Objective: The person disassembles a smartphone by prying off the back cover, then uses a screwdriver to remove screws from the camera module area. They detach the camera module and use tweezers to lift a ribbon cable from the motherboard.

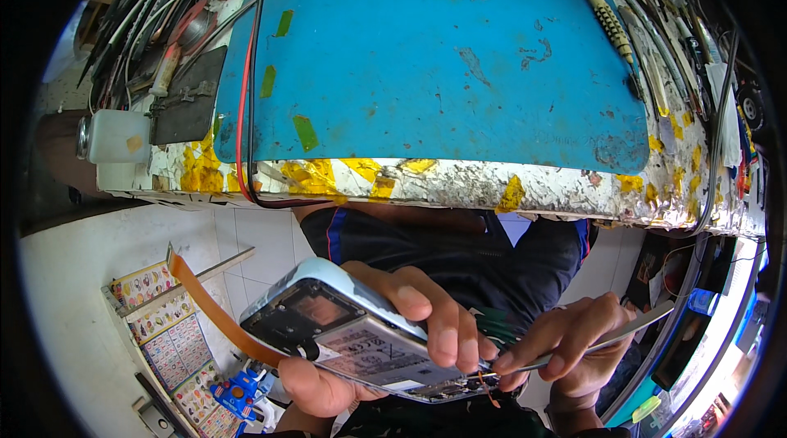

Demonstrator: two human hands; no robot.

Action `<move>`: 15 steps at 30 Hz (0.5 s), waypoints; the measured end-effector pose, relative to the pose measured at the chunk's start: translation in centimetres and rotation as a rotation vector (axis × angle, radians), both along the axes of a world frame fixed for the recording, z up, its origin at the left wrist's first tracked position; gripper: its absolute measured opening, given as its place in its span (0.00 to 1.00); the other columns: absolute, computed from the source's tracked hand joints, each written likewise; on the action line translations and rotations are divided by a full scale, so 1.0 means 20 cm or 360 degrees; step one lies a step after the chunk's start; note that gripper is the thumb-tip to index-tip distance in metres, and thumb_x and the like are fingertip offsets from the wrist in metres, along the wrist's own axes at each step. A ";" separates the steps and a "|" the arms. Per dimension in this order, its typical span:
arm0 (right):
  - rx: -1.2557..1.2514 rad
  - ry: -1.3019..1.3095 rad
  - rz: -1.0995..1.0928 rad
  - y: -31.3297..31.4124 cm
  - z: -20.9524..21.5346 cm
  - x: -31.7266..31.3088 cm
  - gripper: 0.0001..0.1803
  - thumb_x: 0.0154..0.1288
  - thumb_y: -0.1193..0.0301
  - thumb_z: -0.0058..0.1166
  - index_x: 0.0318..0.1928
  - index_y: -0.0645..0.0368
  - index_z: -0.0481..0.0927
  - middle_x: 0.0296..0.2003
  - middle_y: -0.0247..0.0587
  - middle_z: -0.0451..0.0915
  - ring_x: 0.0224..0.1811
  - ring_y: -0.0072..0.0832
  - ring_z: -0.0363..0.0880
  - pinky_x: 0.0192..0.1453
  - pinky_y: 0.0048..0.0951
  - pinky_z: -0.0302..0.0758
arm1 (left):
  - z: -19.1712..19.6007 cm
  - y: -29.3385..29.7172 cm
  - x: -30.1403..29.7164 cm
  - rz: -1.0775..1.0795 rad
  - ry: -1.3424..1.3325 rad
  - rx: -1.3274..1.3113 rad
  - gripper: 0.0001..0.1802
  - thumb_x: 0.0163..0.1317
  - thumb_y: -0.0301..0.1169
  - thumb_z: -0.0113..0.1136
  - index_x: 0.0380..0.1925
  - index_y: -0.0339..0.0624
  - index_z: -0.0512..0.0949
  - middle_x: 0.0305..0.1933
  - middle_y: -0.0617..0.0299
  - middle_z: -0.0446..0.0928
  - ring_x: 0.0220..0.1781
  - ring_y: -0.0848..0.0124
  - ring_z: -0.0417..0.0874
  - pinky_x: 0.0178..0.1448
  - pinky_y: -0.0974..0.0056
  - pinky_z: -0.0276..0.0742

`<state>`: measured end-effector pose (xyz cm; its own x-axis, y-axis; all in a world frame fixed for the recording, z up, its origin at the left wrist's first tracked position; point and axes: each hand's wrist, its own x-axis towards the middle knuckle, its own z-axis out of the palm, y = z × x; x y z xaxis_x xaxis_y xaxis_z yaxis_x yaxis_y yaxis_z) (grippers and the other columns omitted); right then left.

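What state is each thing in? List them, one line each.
Phone: back cover off, insides exposed, held tilted over the lap.
Orange ribbon cable: hanging loose from the phone, curling up to the left.
Left hand: grip closed around the phone.
Right hand: grip closed on the tweezers.
Tweezers: tips at the phone's lower end.
Blue mat: worn, scratched, patched with tape.
Red and black wires: draped over the bench edge.

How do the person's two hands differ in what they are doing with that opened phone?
The left hand wraps around the opened phone from beneath, fingers curled over its edge, carrying it; the right hand touches the phone only through a thin metal tool. The left hand grips broadly; the right hand pinches the tool finely, its tip at the phone's lower end. Both are bare and held below the blue-matted bench.
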<state>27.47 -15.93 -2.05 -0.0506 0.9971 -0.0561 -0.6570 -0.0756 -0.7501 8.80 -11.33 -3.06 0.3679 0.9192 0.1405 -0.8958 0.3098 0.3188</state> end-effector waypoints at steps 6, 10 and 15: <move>0.0033 -0.0009 0.0044 -0.01 -0.01 0.01 0.09 0.59 0.90 0.57 0.34 0.65 0.80 0.36 0.63 0.86 0.40 0.46 0.90 0.40 0.40 0.89 | -0.02 -0.02 0.00 -0.0001 -0.0019 0.0024 0.46 0.66 0.66 0.53 0.63 0.31 0.63 0.57 0.42 0.71 0.52 0.54 0.78 0.54 0.44 0.75; -0.0039 0.0152 0.0085 -0.01 -0.01 0.02 0.06 0.62 0.87 0.56 0.34 0.65 0.80 0.36 0.62 0.86 0.39 0.46 0.90 0.39 0.39 0.89 | -0.01 -0.02 0.00 0.0002 -0.0049 0.0004 0.47 0.65 0.67 0.52 0.63 0.30 0.64 0.53 0.43 0.72 0.53 0.52 0.79 0.57 0.43 0.75; 0.0153 -0.0007 0.0103 -0.02 -0.02 0.02 0.03 0.64 0.86 0.54 0.34 0.69 0.80 0.38 0.66 0.85 0.41 0.48 0.89 0.42 0.43 0.89 | 0.00 -0.02 -0.01 -0.0073 -0.0056 0.0022 0.48 0.66 0.67 0.50 0.63 0.29 0.64 0.49 0.43 0.72 0.53 0.51 0.79 0.58 0.43 0.75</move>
<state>27.89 -16.32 -2.49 -0.1150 0.9926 0.0395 -0.6499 -0.0451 -0.7587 8.53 -11.63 -3.15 0.4040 0.8994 0.1667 -0.8915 0.3463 0.2920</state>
